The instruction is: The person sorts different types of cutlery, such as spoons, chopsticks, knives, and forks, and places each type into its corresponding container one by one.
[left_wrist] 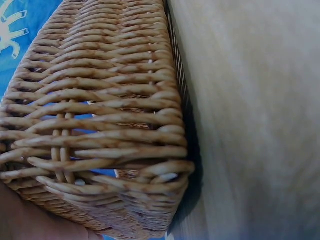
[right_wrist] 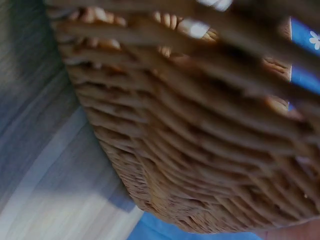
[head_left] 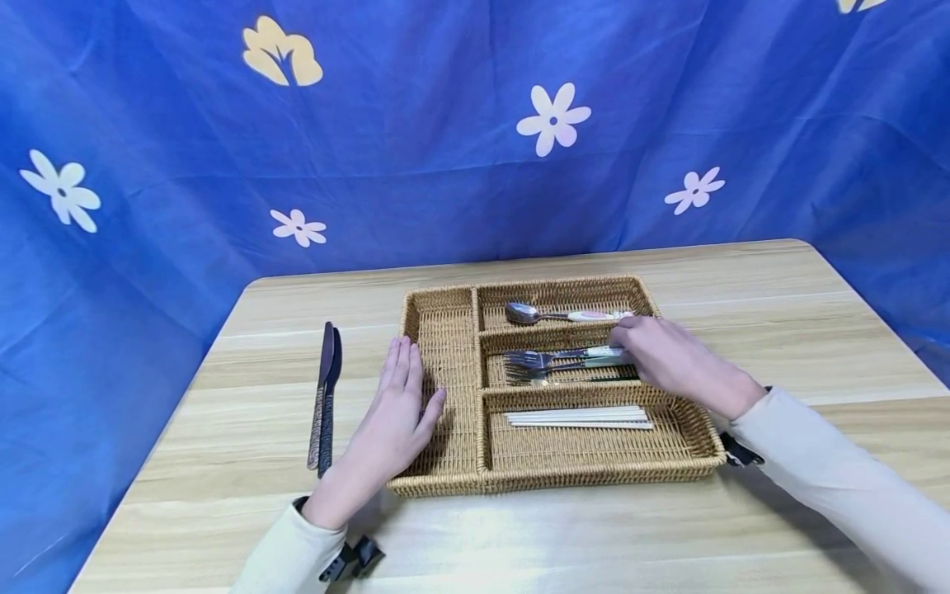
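Observation:
A wicker cutlery tray (head_left: 564, 477) with several compartments stands on the table. My left hand (head_left: 397, 408) rests on its left wall, fingers straight and thumb reaching over the inside of the long left compartment. Over the right wall reaches my right hand (head_left: 660, 355), its fingers bent down at the pale handle end of a fork (head_left: 545, 357) in the middle compartment. Its fingertips are partly hidden there. Other forks lie alongside. A spoon (head_left: 523, 313) with a pale handle lies in the back compartment, and white chopsticks (head_left: 579, 417) in the front one.
Two dark knives (head_left: 325, 396) with textured handles lie on the table (head_left: 245, 396) left of the tray. A blue curtain (head_left: 416, 165) with flower shapes hangs behind the table. The tray's woven wall (left_wrist: 100, 115) fills much of the left wrist view.

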